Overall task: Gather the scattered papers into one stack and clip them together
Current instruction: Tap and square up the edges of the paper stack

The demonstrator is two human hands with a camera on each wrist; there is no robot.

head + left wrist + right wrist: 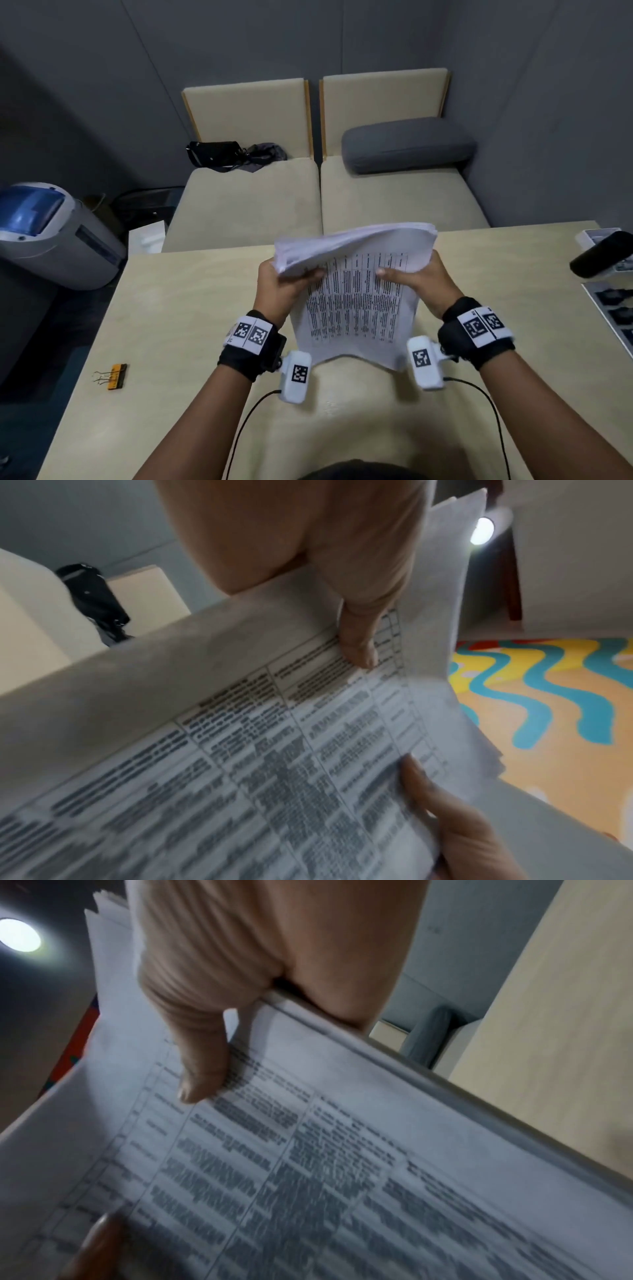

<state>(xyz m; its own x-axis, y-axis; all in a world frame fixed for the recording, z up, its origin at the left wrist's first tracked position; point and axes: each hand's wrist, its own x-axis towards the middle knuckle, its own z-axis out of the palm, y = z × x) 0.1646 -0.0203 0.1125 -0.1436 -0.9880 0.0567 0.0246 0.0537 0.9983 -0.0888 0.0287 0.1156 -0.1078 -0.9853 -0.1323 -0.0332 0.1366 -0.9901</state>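
Near left on the counter lies the binder clip. Farther, both hands' fingers grasp the paper stack mid-air: left hand, right hand. It should be tapped square before clipping.

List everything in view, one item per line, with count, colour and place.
paper stack: one, white with printed tables, held up above the table
binder clips: a small bunch, orange with wire handles, table's near left
table: one, light wood
sofa seats: two, beige, behind the table
cushion: one, grey, right seat
bag: one, black, left seat
machine: one, grey and blue, floor at left
left hand: grips the stack's left edge
right hand: grips its right edge
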